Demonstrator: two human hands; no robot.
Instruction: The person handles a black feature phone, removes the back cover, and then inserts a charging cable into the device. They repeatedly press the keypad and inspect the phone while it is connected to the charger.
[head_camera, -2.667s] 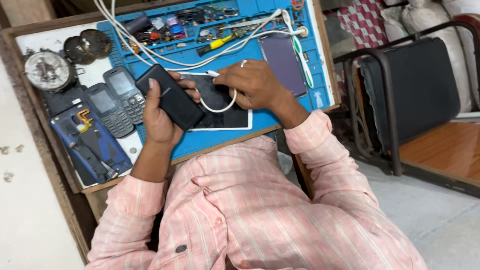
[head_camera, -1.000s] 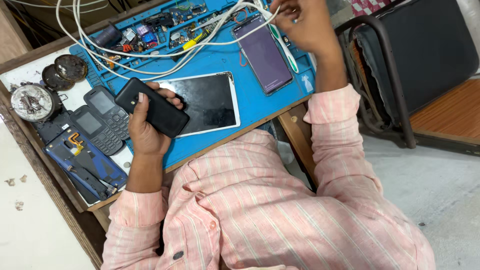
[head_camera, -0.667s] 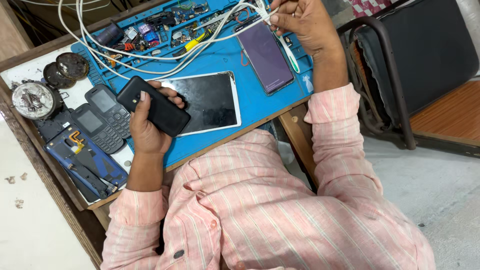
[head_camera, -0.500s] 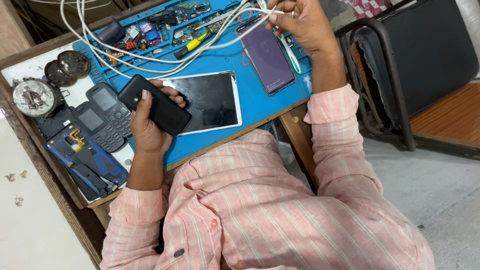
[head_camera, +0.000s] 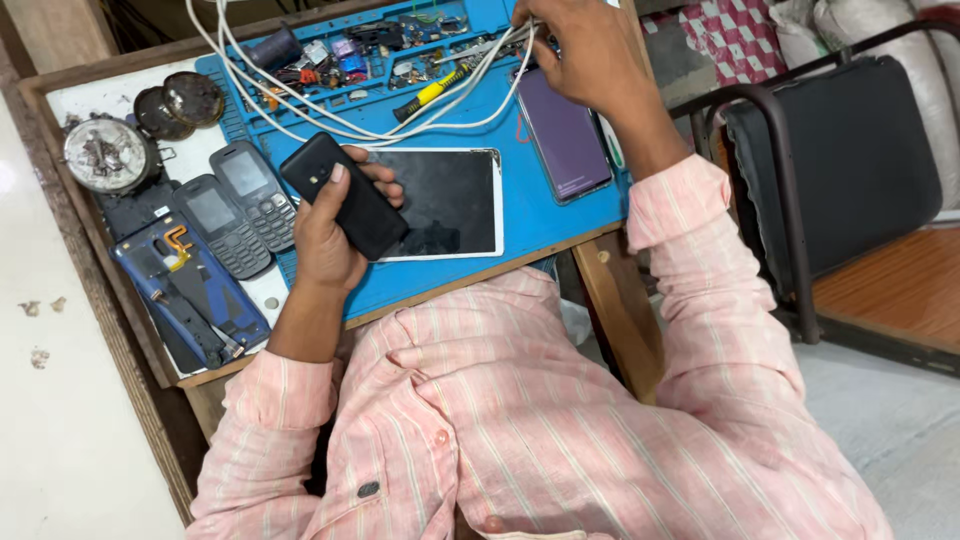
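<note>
Head view, looking down on a repair desk (head_camera: 120, 330) covered by a blue work mat (head_camera: 555, 225). The left hand (head_camera: 335, 235) is clenched around a black phone (head_camera: 345, 195), held tilted above the near-left part of the mat, thumb along its upper face. The right hand (head_camera: 590, 50) reaches to the far right of the mat, its fingers (head_camera: 530, 22) pinched on the ends of a bundle of white cables (head_camera: 330, 125) that sweep left across the mat's far half. Just below that hand a purple phone (head_camera: 565, 140) lies flat; a white-framed tablet (head_camera: 445, 200) lies between the two hands, partly under the black phone. Left of the mat lie two keypad phones (head_camera: 240, 205), a blue phone shell (head_camera: 185, 290) and round metal tins (head_camera: 150, 125). A yellow-handled screwdriver (head_camera: 435, 92) and small parts sit along the far edge. A dark chair (head_camera: 840, 160) stands at right.

Judged step: one cable end is being selected while the black phone is kept ready. The next move calls for separating a single plug from the bundle and bringing it to the phone's port, whose position cannot be told here.
</note>
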